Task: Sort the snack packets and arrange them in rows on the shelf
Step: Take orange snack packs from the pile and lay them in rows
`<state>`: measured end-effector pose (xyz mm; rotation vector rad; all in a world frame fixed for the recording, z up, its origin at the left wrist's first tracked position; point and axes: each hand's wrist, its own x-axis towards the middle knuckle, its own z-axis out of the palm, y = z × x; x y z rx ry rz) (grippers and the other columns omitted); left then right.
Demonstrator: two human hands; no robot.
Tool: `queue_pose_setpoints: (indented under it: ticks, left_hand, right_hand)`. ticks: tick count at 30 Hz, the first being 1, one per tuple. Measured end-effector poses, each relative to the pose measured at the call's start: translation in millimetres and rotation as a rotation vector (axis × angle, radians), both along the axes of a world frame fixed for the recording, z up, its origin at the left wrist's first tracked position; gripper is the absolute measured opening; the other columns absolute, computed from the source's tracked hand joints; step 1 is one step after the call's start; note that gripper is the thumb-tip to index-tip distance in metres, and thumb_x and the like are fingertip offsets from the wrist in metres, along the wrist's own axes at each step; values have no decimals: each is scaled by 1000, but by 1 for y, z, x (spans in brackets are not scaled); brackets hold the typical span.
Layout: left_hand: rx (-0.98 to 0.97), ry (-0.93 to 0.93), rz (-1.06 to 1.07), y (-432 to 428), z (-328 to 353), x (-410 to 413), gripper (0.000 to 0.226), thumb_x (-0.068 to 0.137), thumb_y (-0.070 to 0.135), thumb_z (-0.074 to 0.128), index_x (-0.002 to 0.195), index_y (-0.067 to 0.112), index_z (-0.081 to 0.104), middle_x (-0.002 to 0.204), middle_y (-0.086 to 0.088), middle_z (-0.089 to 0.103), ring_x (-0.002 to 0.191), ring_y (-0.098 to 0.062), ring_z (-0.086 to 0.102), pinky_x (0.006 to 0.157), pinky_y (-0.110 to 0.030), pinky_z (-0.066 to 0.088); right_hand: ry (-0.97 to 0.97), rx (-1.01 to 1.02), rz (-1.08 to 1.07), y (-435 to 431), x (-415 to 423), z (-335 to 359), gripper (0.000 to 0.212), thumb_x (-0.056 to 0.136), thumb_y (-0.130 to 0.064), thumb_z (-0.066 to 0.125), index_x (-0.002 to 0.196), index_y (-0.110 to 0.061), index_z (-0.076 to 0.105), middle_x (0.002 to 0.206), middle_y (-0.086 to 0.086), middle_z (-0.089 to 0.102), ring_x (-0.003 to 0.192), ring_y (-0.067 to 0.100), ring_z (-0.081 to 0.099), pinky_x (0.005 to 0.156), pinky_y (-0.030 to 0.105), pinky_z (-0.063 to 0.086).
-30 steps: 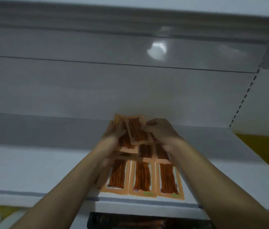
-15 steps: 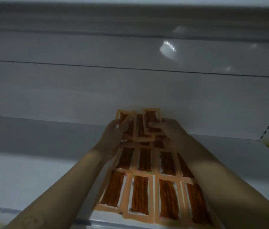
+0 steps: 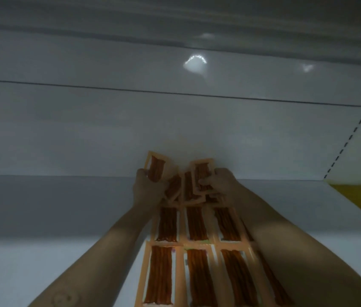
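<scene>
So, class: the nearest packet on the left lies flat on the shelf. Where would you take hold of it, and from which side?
Probably pinch the packet by its left orange border, coming from the left. It lies flat, its right edge butts against the next packet, while its left edge faces bare shelf, leaving room to slip under.

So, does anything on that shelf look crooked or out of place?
Only at the back. The flat rows of packets nearer the camera lie straight, but the loose packets gripped between the left hand and right hand are tilted and overlapping, not yet laid down in a row.
</scene>
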<state>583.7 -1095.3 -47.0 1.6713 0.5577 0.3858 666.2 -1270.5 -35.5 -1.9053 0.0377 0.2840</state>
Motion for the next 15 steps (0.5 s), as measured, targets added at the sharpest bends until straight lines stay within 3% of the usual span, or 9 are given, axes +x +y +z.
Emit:
queue_pose_setpoints:
  ticks: [3,8,12,15]
  left_hand:
    - [281,51,-30,6,-5,2,42,76,22,77,101,17,43,92,-6,60,91,-32,64,79,-46,55]
    - [432,107,-29,21,-12,0,37,77,46,74,89,20,50,89,-3,61,90,-29,62,74,-36,48]
    - [462,12,78,39,-11,-1,21,92,35,58,84,17,50,83,-5,57,90,-36,61,68,-35,40]
    - [422,-32,43,37,-7,-2,13,94,23,54,86,13,51,80,-4,55,89,-34,59,68,-33,36]
  right_hand:
    - [-89,-170,-60,2,0,-6,17,74,-8,76,89,-2,68,85,16,72,72,28,71,60,35,60]
    - [-245,-393,-65,6,-8,-5,20,74,-18,76,80,-7,61,76,8,66,67,25,67,55,39,60]
    - [-316,-405,-127,-14,-6,2,24,77,-26,79,77,-4,69,74,9,71,67,25,68,59,34,53]
    - [-276,-277,-118,-39,-3,5,23,71,-21,86,81,-10,69,76,12,71,66,29,70,62,42,60]
